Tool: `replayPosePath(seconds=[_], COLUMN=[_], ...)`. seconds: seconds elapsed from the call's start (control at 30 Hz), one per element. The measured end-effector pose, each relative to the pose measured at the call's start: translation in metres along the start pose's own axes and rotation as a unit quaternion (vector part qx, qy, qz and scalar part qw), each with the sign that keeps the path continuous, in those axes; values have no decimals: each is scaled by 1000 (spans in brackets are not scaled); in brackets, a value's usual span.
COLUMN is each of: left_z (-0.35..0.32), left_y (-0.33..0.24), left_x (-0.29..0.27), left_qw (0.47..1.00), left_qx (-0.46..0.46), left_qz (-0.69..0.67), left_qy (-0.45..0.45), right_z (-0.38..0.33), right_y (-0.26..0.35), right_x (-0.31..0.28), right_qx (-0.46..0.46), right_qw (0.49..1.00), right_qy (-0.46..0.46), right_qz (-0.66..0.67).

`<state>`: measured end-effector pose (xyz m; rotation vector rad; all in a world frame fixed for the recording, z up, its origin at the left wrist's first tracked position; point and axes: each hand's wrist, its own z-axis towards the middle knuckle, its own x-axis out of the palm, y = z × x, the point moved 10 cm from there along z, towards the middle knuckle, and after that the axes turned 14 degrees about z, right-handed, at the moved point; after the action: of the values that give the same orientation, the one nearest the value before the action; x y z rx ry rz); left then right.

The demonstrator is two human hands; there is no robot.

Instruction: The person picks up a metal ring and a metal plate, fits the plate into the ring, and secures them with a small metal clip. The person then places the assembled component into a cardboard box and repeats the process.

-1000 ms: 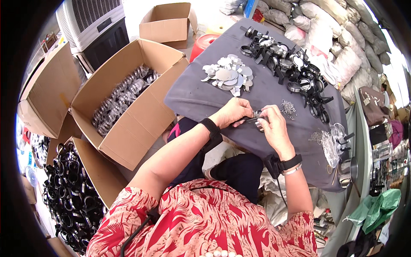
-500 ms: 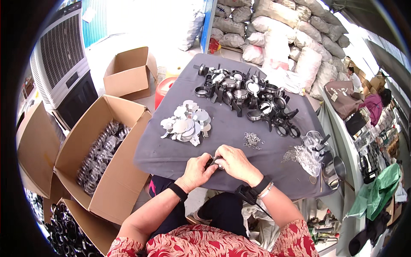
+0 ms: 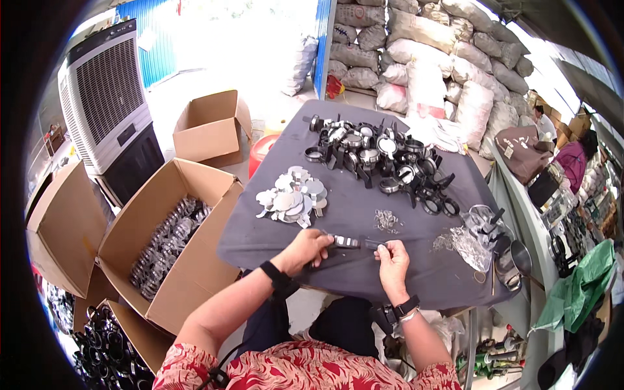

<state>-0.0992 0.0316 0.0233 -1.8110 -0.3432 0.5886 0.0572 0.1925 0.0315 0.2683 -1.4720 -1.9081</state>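
Note:
Between my two hands, a black ring-shaped part with a handle is seen nearly edge-on just above the near side of the grey-covered table. My left hand pinches its ring end. The fingers of my right hand are closed on the handle end. Beyond my left hand lies a heap of flat silver discs with tabs. Small metal clips are scattered beyond my right hand. Farther back is a pile of black rings with handles, some showing silver faces.
At the right table edge lie a clear plastic bag and a metal cup. Open cardboard boxes stand left, one holding clear-wrapped parts. A red bucket stands behind the table's left edge. Stacked sacks fill the back; another person is far right.
My hands have moved apart, the right one going rightward and turning. The black part, mostly covered by my fingers before, now shows stretched between them. The view has shifted slightly.

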Motion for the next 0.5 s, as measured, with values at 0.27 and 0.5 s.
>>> replayPosePath(seconds=[0.27, 0.5], left_z=[90, -11], left_y=[-174, -89], left_x=[-23, -157], left_qw=[982, 955], left_qx=[170, 138], left_qz=[-11, 136], left_qy=[-87, -226], right_z=[-10, -15], right_y=[20, 1], right_x=[11, 16], right_qx=[-90, -59], right_qw=[976, 977], right_qy=[55, 82], right_qz=[-189, -186])
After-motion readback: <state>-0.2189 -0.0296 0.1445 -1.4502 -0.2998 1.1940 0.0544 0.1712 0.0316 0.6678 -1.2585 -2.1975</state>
